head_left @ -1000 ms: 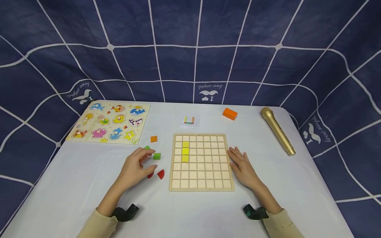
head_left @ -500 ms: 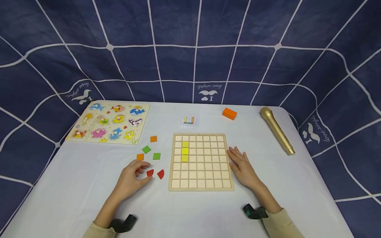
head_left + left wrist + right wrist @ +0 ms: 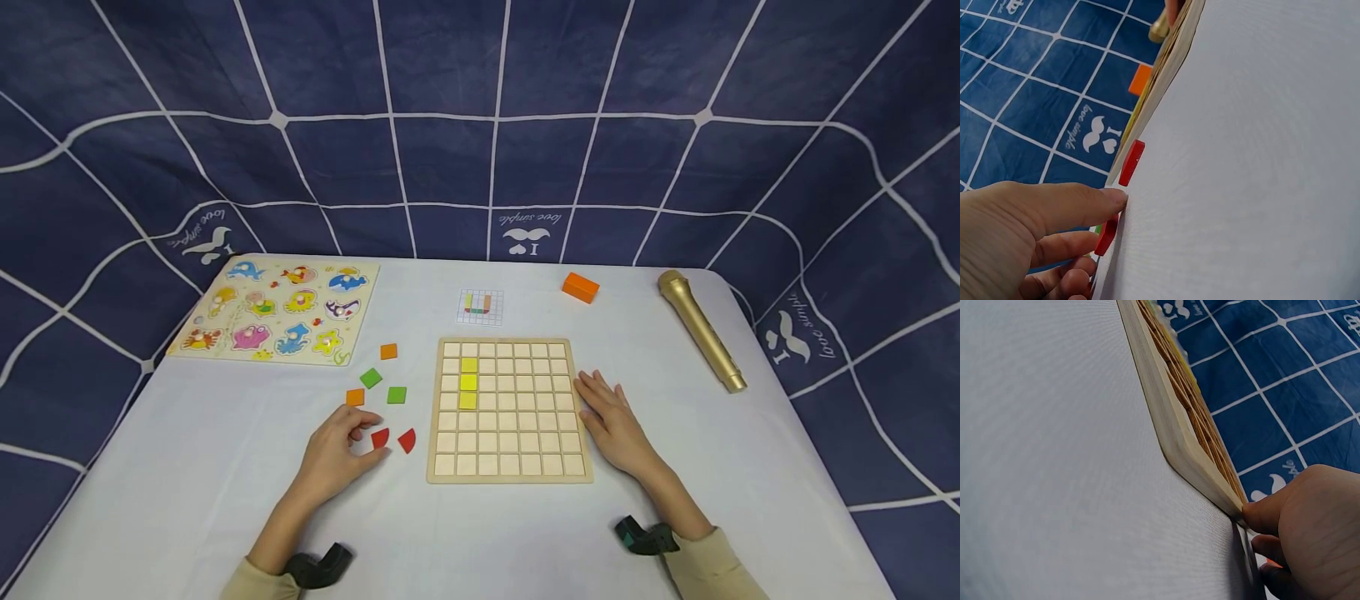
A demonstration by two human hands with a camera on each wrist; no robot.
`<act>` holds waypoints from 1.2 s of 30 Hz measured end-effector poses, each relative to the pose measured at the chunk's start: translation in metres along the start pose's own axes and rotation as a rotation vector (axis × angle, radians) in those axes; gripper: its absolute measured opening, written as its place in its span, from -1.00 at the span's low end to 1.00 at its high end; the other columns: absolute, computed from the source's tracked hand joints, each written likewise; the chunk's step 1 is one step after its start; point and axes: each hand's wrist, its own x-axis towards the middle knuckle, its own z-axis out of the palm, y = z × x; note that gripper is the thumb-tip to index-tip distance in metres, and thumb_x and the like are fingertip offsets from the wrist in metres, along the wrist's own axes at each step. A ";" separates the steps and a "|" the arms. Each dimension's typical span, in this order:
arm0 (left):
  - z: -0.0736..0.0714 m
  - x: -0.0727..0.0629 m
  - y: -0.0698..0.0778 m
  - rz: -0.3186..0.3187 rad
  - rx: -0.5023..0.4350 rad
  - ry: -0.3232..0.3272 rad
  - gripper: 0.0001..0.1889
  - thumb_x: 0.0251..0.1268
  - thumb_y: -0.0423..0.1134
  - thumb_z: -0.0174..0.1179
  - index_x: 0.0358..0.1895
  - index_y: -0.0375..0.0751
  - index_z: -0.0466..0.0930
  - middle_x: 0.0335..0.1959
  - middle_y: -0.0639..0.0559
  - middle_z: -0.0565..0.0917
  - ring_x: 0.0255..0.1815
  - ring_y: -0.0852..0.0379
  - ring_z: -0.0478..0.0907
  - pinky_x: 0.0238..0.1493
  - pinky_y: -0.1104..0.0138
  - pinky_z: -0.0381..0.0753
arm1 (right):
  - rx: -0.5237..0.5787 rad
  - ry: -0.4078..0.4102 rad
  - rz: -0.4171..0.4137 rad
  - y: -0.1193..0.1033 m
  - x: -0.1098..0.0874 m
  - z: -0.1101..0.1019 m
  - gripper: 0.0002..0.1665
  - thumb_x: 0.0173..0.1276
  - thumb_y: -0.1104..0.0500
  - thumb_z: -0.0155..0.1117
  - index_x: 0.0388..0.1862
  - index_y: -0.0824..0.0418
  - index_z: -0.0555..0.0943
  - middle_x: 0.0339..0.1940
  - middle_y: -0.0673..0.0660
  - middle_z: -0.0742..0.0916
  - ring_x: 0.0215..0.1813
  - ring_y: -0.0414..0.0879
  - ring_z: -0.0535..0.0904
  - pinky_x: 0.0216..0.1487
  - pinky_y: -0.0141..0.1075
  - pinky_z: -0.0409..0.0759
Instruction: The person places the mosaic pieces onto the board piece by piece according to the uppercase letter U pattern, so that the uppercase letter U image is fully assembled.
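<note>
The left hand (image 3: 332, 456) spans a flat red quarter-circle piece (image 3: 380, 438) on the white tabletop (image 3: 202, 483), fingers parted, ungripping, apparently to suit its width. The right hand (image 3: 617, 429) rests relaxed fingers against the pale wooden grid board (image 3: 510, 479), probably steadying it.

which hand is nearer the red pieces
Left. The left hand is at the red pieces, one lying between its thumb and fingers. The right hand is across the wooden board, at its right edge.

Left hand (image 3: 333, 454), thumb (image 3: 372, 458) and fingers (image 3: 351, 417) curved apart, right hand (image 3: 615, 427) palm down, fingers extended, forearms (image 3: 279, 529) angled inward
</note>
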 end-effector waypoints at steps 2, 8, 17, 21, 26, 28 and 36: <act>0.001 0.000 0.000 -0.003 0.008 0.003 -0.61 -0.27 -0.23 0.51 -0.25 -0.15 0.64 -0.40 0.13 0.44 -0.42 0.21 0.34 -0.41 0.35 0.37 | 0.001 0.001 -0.001 0.000 0.000 0.000 -0.43 0.30 0.35 0.11 0.29 0.40 0.31 0.35 0.31 0.32 0.42 0.20 0.03 0.31 0.17 -0.21; 0.001 0.000 0.001 -0.026 0.005 -0.005 -0.69 -0.24 -0.25 0.50 -0.32 -0.11 0.65 -0.41 0.14 0.44 -0.43 0.21 0.34 -0.40 0.34 0.37 | -0.002 -0.002 0.005 0.001 0.000 0.000 -0.44 0.31 0.34 0.10 0.29 0.40 0.30 0.35 0.30 0.31 0.42 0.20 0.02 0.31 0.16 -0.21; 0.002 0.000 0.001 -0.004 -0.003 0.007 -0.74 -0.23 -0.32 0.48 -0.34 -0.06 0.69 -0.40 0.16 0.45 -0.43 0.22 0.35 -0.40 0.36 0.39 | 0.000 -0.003 0.001 0.002 0.000 0.001 -0.43 0.31 0.33 0.11 0.30 0.40 0.30 0.36 0.29 0.31 0.42 0.19 0.02 0.32 0.15 -0.22; 0.001 0.000 0.000 0.025 -0.008 0.018 -0.72 -0.22 -0.37 0.47 -0.33 -0.04 0.71 -0.41 0.16 0.44 -0.44 0.22 0.35 -0.42 0.36 0.38 | -0.001 -0.001 -0.001 0.003 0.000 0.001 -0.44 0.32 0.33 0.10 0.30 0.40 0.30 0.36 0.29 0.31 0.42 0.19 0.02 0.32 0.16 -0.22; 0.000 0.000 0.001 0.010 0.004 0.005 -0.66 -0.21 -0.34 0.46 -0.23 -0.09 0.67 -0.39 0.15 0.45 -0.42 0.21 0.34 -0.41 0.34 0.37 | -0.002 0.001 -0.001 0.003 0.000 0.001 -0.44 0.32 0.32 0.10 0.30 0.40 0.30 0.36 0.29 0.31 0.42 0.19 0.02 0.31 0.16 -0.22; 0.000 -0.001 0.002 -0.001 0.009 0.003 -0.62 -0.22 -0.29 0.48 -0.20 -0.12 0.64 -0.37 0.14 0.46 -0.42 0.20 0.34 -0.40 0.33 0.38 | -0.003 0.000 0.000 0.003 -0.001 0.001 -0.44 0.32 0.32 0.10 0.30 0.40 0.30 0.36 0.29 0.31 0.42 0.19 0.02 0.31 0.16 -0.22; 0.001 0.000 0.005 -0.034 0.009 0.025 -0.60 -0.28 -0.23 0.52 -0.25 -0.17 0.61 -0.39 0.10 0.46 -0.42 0.18 0.35 -0.40 0.33 0.38 | -0.008 0.002 -0.005 0.002 0.000 0.001 -0.44 0.31 0.32 0.10 0.29 0.40 0.31 0.35 0.30 0.32 0.42 0.20 0.03 0.31 0.16 -0.21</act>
